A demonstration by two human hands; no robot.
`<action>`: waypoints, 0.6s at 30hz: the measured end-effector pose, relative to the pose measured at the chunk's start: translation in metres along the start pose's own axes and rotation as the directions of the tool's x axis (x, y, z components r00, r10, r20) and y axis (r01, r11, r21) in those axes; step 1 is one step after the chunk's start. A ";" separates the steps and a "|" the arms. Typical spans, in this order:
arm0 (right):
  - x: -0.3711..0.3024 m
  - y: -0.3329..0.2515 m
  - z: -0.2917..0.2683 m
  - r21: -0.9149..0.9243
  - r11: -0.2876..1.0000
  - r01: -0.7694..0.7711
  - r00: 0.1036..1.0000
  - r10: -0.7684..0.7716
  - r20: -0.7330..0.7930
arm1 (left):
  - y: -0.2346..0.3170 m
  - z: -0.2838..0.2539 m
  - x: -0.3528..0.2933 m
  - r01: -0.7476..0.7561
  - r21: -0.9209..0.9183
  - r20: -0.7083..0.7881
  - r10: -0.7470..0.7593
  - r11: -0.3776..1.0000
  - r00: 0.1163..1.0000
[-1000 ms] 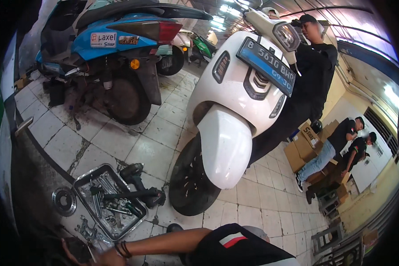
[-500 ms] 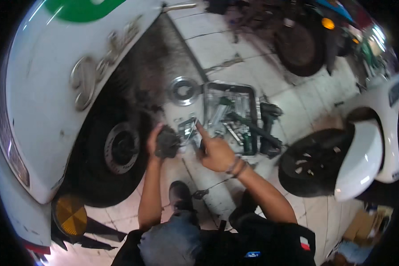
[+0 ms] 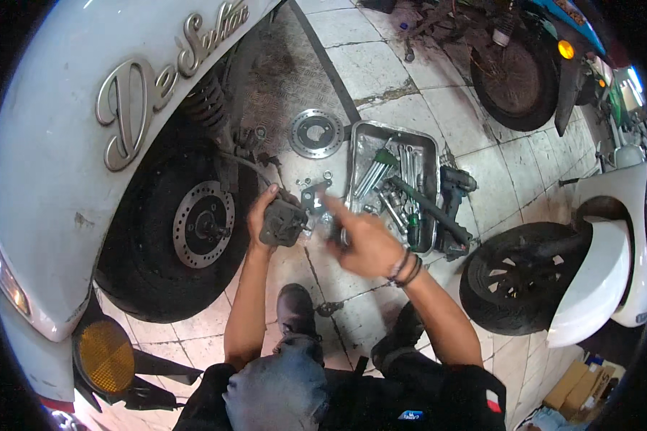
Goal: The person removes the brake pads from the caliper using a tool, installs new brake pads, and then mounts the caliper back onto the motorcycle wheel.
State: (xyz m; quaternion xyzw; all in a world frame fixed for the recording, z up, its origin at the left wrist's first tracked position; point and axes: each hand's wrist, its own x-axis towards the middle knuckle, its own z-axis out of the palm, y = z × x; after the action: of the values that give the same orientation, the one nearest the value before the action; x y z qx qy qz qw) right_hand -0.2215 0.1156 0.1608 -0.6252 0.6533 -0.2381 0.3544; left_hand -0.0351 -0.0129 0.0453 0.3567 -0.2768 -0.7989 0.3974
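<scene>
Head camera, and it's the left hand (image 3: pixel 260 224) with fingers closed round a grimy, dark caliper (image 3: pixel 285 224), thumb up along its side; just across from it comes the right hand (image 3: pixel 370 244), index finger stretched toward the far side, badly blurred, so I cannot tell whether the other fingers grip anything; now look just right of those fingertips, where a silver metal tray (image 3: pixel 399 131) lies loaded; wrenches (image 3: pixel 410 164) fan out at its far end, a green-topped bundle of tools (image 3: pixel 376 171) leans beside them, and a green-handled screwdriver (image 3: pixel 413 231) sits at the end nearest the right wrist; across the lot goes a long black bar (image 3: pixel 431 208), its end sticking out over the rim, away from the fingers; beyond that side, a dark power tool (image 3: pixel 453 190) just outside the tray; straight ahead of the fingertips, a dark bracket (image 3: pixel 314 197), then a drilled disc (image 3: pixel 316 149) lying flat; and far off behind the right elbow, a cardboard box (image 3: pixel 569 384), contents unclear.
</scene>
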 end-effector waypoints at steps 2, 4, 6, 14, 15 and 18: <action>0.001 -0.003 -0.004 0.024 0.997 0.075 0.966 -0.079 0.246 | 0.001 0.003 -0.001 0.037 -0.008 0.013 -0.037 0.999 0.999; 0.005 0.005 0.008 -0.383 0.921 0.071 0.913 0.094 0.396 | 0.001 0.003 0.001 0.014 0.024 -0.014 -0.014 1.000 1.000; 0.005 -0.001 0.004 -0.149 0.988 -0.025 0.992 0.043 0.119 | 0.000 0.001 0.002 0.024 -0.063 0.002 -0.023 0.998 1.000; 0.002 -0.004 -0.006 -0.096 0.989 0.112 0.991 -0.104 0.080 | 0.007 0.006 0.002 0.037 0.028 -0.038 -0.036 0.999 0.999; 0.000 -0.006 -0.007 -0.095 0.990 0.107 0.991 -0.099 0.085 | 0.008 0.009 -0.004 0.051 0.029 -0.064 -0.049 0.998 0.997; 0.001 -0.004 -0.006 -0.123 0.976 0.180 0.964 -0.150 0.220 | 0.006 0.007 -0.001 -0.020 0.135 -0.045 0.026 0.991 0.999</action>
State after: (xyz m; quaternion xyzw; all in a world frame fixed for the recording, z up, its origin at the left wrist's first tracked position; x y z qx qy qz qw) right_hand -0.2241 0.1133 0.1674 -0.7227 0.5732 -0.1526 0.3548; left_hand -0.0375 -0.0144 0.0539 0.3979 -0.3248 -0.7653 0.3879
